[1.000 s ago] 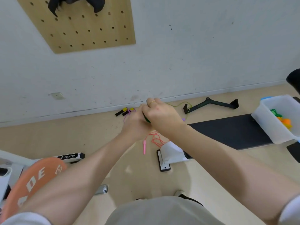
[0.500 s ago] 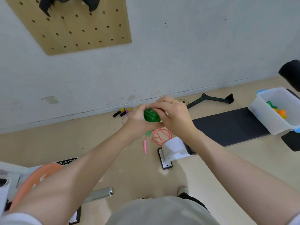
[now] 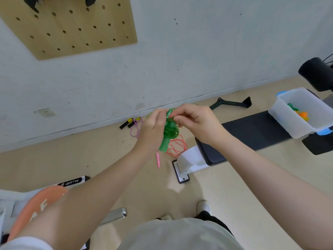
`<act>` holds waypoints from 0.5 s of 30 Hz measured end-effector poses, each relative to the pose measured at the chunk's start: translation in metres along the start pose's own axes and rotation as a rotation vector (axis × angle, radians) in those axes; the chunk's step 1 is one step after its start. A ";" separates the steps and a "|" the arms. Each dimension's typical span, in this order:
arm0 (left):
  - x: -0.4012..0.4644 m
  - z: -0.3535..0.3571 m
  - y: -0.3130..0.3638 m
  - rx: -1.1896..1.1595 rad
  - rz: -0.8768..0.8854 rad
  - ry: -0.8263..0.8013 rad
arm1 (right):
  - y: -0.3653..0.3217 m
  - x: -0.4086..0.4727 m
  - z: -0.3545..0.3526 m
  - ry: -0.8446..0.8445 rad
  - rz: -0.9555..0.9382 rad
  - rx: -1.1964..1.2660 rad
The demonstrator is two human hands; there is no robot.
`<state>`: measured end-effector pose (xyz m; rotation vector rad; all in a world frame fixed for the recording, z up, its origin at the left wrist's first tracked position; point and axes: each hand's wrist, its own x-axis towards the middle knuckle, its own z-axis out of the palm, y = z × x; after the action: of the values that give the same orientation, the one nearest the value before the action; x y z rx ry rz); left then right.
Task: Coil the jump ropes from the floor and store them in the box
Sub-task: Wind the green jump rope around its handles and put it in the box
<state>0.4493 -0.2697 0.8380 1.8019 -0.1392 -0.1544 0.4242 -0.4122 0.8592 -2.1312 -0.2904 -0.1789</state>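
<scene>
You have only one view here, from the camera on your head. It looks forward and down, toward the bottom of the white wall (image 3: 180, 60) and the beige floor (image 3: 108, 156) in front of you. The lens is wide, so straight lines bend near the edges. Your two forearms enter from the bottom corners and meet near the middle of the picture, close to the camera. The pegboard (image 3: 72, 27) is at the top left, the bench (image 3: 252, 130) at the right. No second view shares this scene.
</scene>
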 end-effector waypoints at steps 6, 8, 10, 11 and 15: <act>0.003 -0.003 0.007 0.218 0.242 0.088 | -0.018 0.005 0.000 0.091 0.090 0.158; 0.004 -0.003 0.008 0.290 0.329 0.110 | -0.023 0.007 -0.001 0.122 0.204 0.180; 0.004 -0.002 0.007 0.345 0.413 0.126 | -0.025 0.009 -0.001 0.162 0.274 0.213; 0.004 -0.001 0.006 0.369 0.454 0.130 | -0.025 0.009 -0.001 0.177 0.298 0.240; 0.003 -0.001 0.001 0.389 0.503 0.135 | -0.024 0.012 -0.003 0.123 0.397 0.359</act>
<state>0.4524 -0.2691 0.8393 2.0941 -0.5490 0.3760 0.4293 -0.4003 0.8827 -1.7699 0.1649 -0.0223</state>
